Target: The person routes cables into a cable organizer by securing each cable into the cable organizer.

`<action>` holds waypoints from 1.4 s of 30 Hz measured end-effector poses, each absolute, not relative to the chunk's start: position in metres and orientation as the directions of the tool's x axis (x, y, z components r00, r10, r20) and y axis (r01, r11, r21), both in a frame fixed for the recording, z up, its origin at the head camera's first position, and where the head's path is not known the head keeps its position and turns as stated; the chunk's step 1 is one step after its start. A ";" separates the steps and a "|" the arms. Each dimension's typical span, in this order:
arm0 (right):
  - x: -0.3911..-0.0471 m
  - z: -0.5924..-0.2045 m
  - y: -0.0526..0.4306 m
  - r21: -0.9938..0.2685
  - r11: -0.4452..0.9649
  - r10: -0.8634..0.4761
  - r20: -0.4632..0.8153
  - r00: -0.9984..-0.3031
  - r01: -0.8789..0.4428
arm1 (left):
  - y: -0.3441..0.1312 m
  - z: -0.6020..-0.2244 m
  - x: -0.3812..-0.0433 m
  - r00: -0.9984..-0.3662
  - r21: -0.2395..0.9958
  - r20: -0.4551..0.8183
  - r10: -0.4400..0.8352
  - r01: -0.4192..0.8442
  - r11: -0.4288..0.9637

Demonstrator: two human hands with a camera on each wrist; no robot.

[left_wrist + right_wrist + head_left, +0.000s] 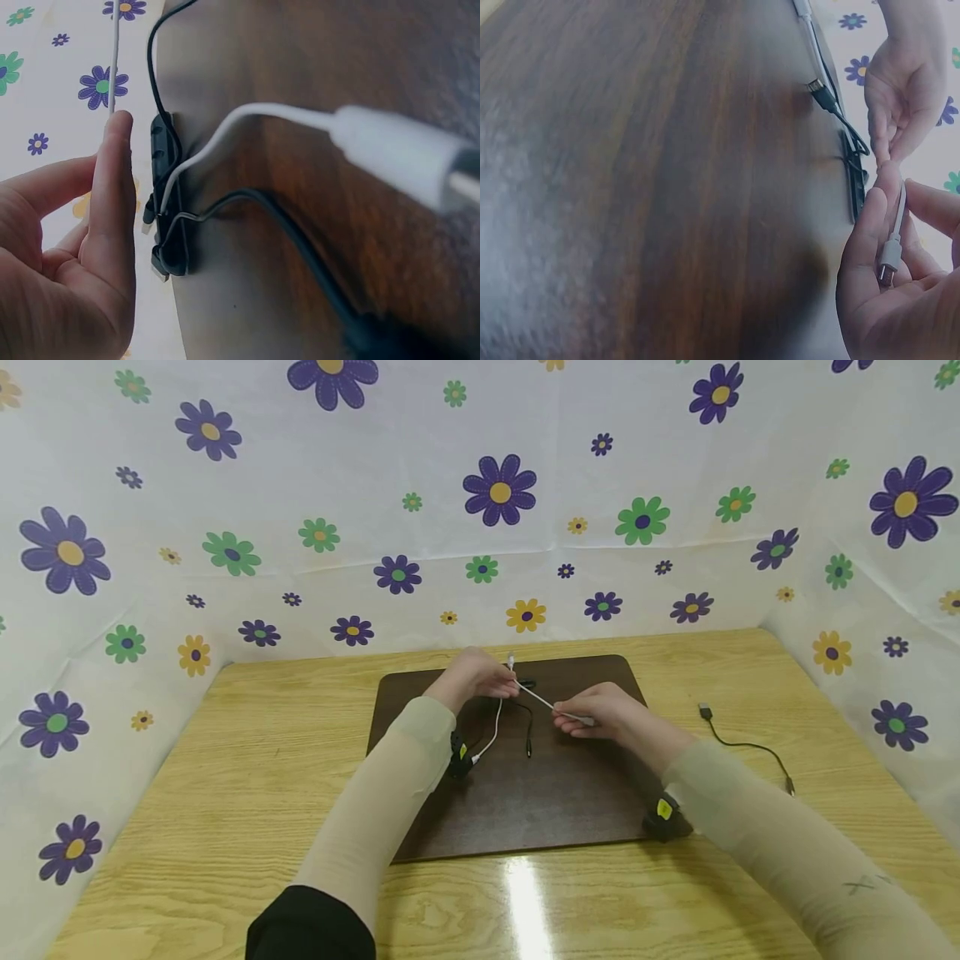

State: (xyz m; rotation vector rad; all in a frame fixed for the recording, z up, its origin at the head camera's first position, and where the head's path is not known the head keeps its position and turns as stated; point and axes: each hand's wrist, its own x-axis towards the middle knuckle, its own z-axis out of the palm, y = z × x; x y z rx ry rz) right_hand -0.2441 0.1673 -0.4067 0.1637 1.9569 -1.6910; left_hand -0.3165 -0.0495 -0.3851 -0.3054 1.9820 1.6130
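A thin white USB cable stretches between the two hands above a dark brown board. My left hand pinches it between thumb and fingers, and a white plug sticks up just behind that hand. My right hand grips the other end; its small white connector lies along the fingers in the right wrist view. Near the board's far edge sits a black cable holder, lower than the hands. Another white cable and black cables run from the holder; the head view partly hides it.
The dark board lies on a light wooden table. A short black USB cable rests on the table to the right. A black cable's plug lies on the board. Behind stands a flower-print cloth.
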 end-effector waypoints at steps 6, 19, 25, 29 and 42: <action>-0.245 -0.410 0.162 -0.881 0.206 -0.249 -0.468 -0.848 0.426 | -0.051 -0.392 -0.318 -0.838 0.823 -0.530 0.129 -0.471 0.316; -0.244 -0.410 0.158 -0.885 0.226 -0.251 -0.457 -0.853 0.407 | -0.049 -0.403 -0.316 -0.905 0.830 -0.416 0.092 -0.336 0.444; -0.245 -0.410 0.158 -0.883 0.222 -0.244 -0.461 -0.853 0.414 | -0.045 -0.409 -0.318 -0.924 0.814 -0.376 0.068 -0.295 0.501; -0.244 -0.409 0.158 -0.881 0.218 -0.237 -0.466 -0.853 0.420 | -0.043 -0.410 -0.319 -0.926 0.810 -0.372 0.063 -0.291 0.509; -0.244 -0.410 0.160 -0.883 0.186 -0.236 -0.466 -0.853 0.431 | -0.044 -0.409 -0.326 -0.940 0.768 -0.341 0.002 -0.278 0.577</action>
